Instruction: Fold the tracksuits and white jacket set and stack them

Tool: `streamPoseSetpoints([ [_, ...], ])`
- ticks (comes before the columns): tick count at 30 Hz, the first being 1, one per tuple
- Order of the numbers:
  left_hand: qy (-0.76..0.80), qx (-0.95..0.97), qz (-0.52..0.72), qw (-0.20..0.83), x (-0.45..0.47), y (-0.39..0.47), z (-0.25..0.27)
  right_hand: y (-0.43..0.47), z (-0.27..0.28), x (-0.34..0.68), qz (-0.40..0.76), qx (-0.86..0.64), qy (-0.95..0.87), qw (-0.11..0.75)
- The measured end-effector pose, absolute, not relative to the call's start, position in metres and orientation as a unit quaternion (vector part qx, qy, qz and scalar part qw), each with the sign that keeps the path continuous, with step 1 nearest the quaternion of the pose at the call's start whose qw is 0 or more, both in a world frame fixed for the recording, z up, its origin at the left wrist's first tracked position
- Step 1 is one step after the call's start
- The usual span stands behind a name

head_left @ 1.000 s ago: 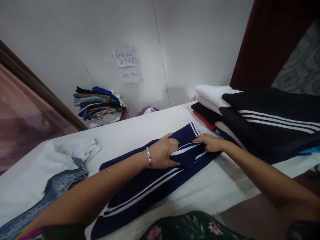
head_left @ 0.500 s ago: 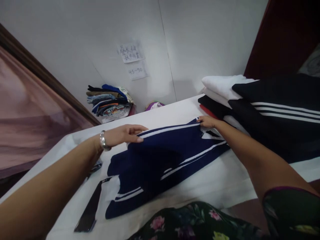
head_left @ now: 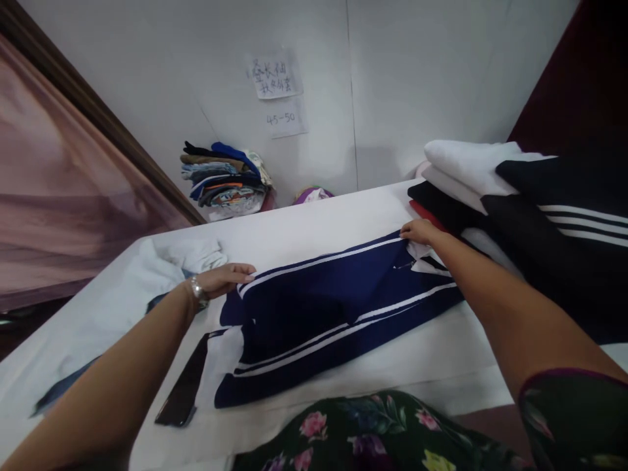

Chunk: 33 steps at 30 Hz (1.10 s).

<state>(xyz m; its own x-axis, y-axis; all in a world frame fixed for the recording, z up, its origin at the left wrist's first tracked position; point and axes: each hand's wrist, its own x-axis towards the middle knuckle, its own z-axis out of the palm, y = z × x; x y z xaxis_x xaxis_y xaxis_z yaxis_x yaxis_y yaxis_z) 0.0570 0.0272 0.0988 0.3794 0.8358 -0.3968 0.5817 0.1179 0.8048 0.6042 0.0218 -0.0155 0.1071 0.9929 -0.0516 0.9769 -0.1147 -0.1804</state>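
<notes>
The left hand (head_left: 228,280) and right hand (head_left: 416,231), now farther apart, pinched opposite ends of the garment's (head_left: 314,294) far edge; its upper layer, bunched a second earlier, lay straightened between them on the table (head_left: 324,222).

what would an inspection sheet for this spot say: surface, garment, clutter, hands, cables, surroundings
Surface: white table, partly covered by clothing
Garment: navy garment with white stripes, stretched between both hands
Clutter: dark flat object, perhaps a phone; pale clothing at left; clothes pile at right
Left hand: pinching the garment's far edge near its left end
Right hand: pinching that edge near its right end
Cables: nothing seen
Surroundings: pale wall with paper notes, pink curtain at left
</notes>
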Motion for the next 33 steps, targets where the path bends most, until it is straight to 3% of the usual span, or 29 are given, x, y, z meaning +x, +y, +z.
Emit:
streamPoseSetpoints([
  [2, 0.504, 0.652, 0.149, 0.546, 0.056, 0.030, 0.120, 0.023, -0.017, 0.603, 0.076, -0.750, -0.655, 0.048],
  [4, 0.502, 0.668, 0.198, 0.513, 0.056, 0.038, 0.129, 0.023, -0.019, 0.601, 0.072, -0.758, -0.646, 0.047],
  [9, 0.655, 0.709, 0.102, 0.241, 0.047, 0.070, 0.087, 0.022, -0.021, 0.598, 0.059, -0.782, -0.620, 0.043],
  [11, 0.681, 0.703, 0.072, 0.191, 0.040, 0.074, 0.063, 0.021, -0.022, 0.599, 0.053, -0.791, -0.607, 0.045],
  [15, 0.655, 0.723, 0.039, 0.217, 0.034, 0.062, 0.040, 0.013, -0.020, 0.589, 0.015, -0.774, -0.628, 0.076],
  [18, 0.665, 0.714, 0.060, 0.211, 0.029, 0.051, 0.037, -0.004, -0.017, 0.555, -0.026, -0.695, -0.694, 0.185],
  [23, 0.686, 0.701, 0.054, 0.187, 0.010, 0.047, 0.031, -0.057, -0.018, 0.471, 0.065, -0.508, -0.801, 0.309],
  [26, 0.691, 0.700, 0.060, 0.168, 0.004, 0.050, 0.026, -0.092, -0.020, 0.437, 0.092, -0.477, -0.814, 0.319],
  [33, 0.717, 0.662, 0.142, 0.168, 0.005, 0.050, 0.043, -0.118, -0.027, 0.413, 0.084, -0.483, -0.837, 0.244],
])
